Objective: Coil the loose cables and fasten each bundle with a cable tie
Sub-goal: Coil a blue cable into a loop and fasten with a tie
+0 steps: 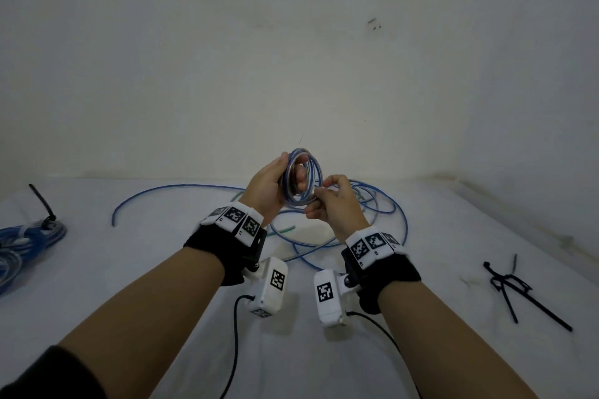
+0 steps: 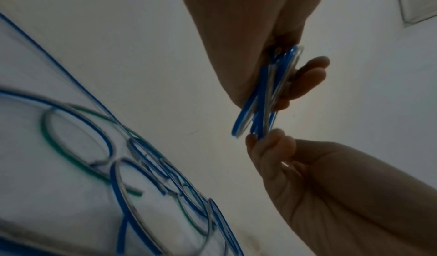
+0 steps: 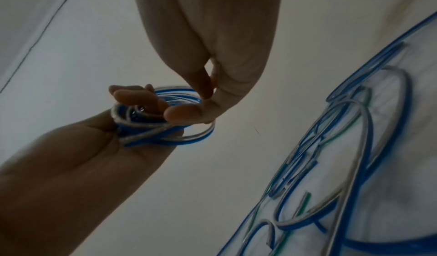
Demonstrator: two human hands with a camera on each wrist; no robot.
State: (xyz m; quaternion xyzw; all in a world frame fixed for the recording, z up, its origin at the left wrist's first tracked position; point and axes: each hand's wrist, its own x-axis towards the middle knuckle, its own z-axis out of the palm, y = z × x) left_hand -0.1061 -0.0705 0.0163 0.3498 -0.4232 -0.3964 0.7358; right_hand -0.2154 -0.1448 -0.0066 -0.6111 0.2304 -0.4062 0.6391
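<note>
While your left hand [image 1: 265,185] grips the coil [image 1: 303,176] with fingers through its middle and the thumb on the outer side, your right hand [image 1: 335,202] pinches the strands at the coil's 5 o'clock edge between thumb and fingertips. You hold the coil in the air, above the table [image 1: 324,366], at about 12 o'clock from your wrists. It is a small ring of several blue and clear turns. In the left wrist view the coil [image 2: 264,99] is seen edge-on between the two hands, and in the right wrist view your right thumb lies against the coil [image 3: 179,131].

Under your hands, the loose cables [image 1: 372,214] lie on the table in wide loops, mostly blue, with one green piece [image 1: 285,230] among them. One blue end runs out toward 10 o'clock.

At 9 o'clock, near the table edge, a finished bundle [image 1: 29,236] lies with a black tie [image 1: 42,202] around it, its tail pointing up. At 3 o'clock, well apart from the cables, spare ties [image 1: 518,291] lie crossed over each other.
</note>
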